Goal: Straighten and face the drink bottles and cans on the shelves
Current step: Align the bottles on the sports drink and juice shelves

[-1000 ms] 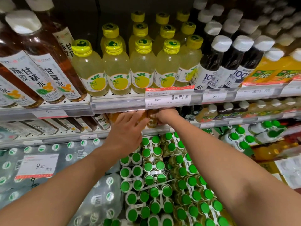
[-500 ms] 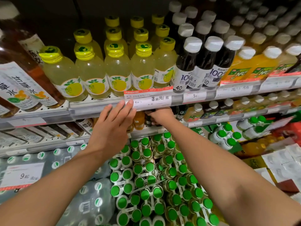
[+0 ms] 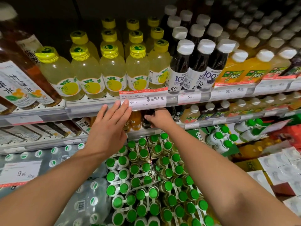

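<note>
On the middle shelf, tucked under the red-and-white sale price tag point(image 3: 143, 98), stands a small dark plastic bottle point(image 3: 146, 120) beside an orange juice bottle point(image 3: 135, 120). The right hand point(image 3: 158, 118) curls around the dark bottle; the left hand point(image 3: 109, 126) hovers flat, fingers straight. Full and rigid, probably smooth-sided — best gripped around the body and twisted label-forward.
</note>
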Tool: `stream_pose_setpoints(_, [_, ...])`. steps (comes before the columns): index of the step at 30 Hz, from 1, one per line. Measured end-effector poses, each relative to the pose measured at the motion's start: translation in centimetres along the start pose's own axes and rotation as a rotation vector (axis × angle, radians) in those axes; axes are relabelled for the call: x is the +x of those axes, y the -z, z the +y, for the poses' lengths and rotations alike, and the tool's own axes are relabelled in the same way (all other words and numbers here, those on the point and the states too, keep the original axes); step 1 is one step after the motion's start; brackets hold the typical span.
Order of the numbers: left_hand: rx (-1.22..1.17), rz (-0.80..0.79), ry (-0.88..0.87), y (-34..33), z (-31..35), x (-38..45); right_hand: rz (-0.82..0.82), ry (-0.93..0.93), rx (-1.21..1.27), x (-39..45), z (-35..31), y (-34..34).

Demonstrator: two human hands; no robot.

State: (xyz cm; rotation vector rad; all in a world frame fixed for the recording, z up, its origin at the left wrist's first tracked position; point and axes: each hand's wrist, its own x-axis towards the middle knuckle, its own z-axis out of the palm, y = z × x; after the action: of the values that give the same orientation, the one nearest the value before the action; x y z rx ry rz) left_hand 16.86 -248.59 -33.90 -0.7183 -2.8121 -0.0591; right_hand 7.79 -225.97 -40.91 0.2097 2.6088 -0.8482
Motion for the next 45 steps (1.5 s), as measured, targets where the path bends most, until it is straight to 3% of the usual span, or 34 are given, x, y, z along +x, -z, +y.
stream_pose_setpoints(2, [0.01,-0.009,-0.002,0.1,0.0,0.0,0.159,0.046,-0.185,-1.0,1.1,0.8])
stream_pose_setpoints(5, [0.021,-0.029,0.003,0.2,-0.1,-0.1,0.285,0.029,-0.198,-0.7,2.8,2.2])
stream_pose_setpoints(12, [0.04,-0.052,0.014,0.0,0.1,-0.1,-0.091,-0.172,0.166,1.9,3.7,2.5])
stream_pose_setpoints(18, [0.052,-0.061,0.013,0.0,0.3,-0.2,-0.07,-0.084,-0.015,1.9,4.0,3.0])
stream_pose_setpoints(23, [0.042,-0.071,0.015,-0.1,0.1,-0.2,-0.093,-0.058,0.174,1.5,4.5,2.7])
stream_pose_setpoints(26, [0.041,-0.07,0.01,-0.2,0.1,-0.2,-0.112,0.005,0.128,0.6,4.9,2.8])
stream_pose_setpoints(31, [0.054,-0.069,0.01,-0.4,0.0,-0.2,0.262,0.112,-0.19,-0.2,7.6,4.2])
stream_pose_setpoints(33, [0.055,-0.063,0.007,-0.5,0.1,-0.2,0.306,0.058,-0.244,0.3,8.2,4.9])
stream_pose_setpoints(37, [0.052,-0.06,0.003,-0.4,0.1,-0.2,0.019,-0.107,0.143,2.0,8.3,5.1])
stream_pose_setpoints(39, [0.055,-0.066,-0.001,-0.2,0.2,-0.2,-0.045,-0.169,0.298,2.7,8.1,4.8])
stream_pose_setpoints(45, [0.068,-0.096,0.007,0.0,0.2,-0.2,-0.034,-0.118,0.114,2.7,8.2,4.8])
